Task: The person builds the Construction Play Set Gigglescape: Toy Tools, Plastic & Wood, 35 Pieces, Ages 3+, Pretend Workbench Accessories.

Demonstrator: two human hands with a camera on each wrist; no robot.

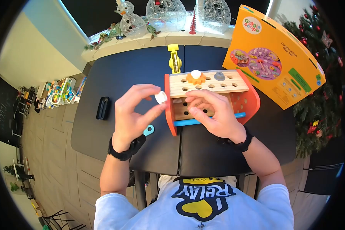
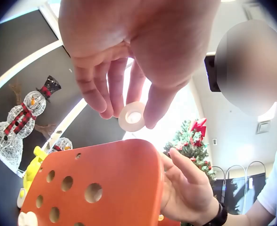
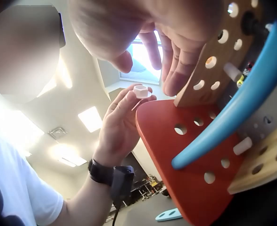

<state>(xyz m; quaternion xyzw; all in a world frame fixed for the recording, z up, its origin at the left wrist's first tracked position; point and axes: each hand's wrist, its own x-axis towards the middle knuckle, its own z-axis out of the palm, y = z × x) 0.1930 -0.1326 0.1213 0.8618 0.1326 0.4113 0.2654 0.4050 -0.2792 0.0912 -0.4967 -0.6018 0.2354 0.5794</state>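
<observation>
Between thumb and fingertips my left hand [image 1: 131, 113] pinches a white toy nut [image 1: 160, 98], raised beside the left end of the toy workbench [image 1: 172, 92]. The right wrist view shows the nut [image 3: 140, 92] with six sides and a flange. My right hand [image 1: 217, 111] is over the front of the workbench, fingers loosely bent and holding nothing. An orange gear [image 1: 191, 80] with a white cap and a grey bolt head [image 1: 219, 76] sit on the bench's holed wooden top. Across its front runs a blue bar [image 1: 187, 122] between orange-red side panels [image 2: 119, 169].
A yellow toy piece [image 1: 174, 61] stands behind the workbench. On the dark table [image 1: 141, 73] lie a black tray-like object [image 1: 103, 108] at left and a turquoise holed piece [image 1: 149, 129] by my left wrist. A large orange box [image 1: 264, 84] stands at right, before a decorated tree [image 1: 318, 115].
</observation>
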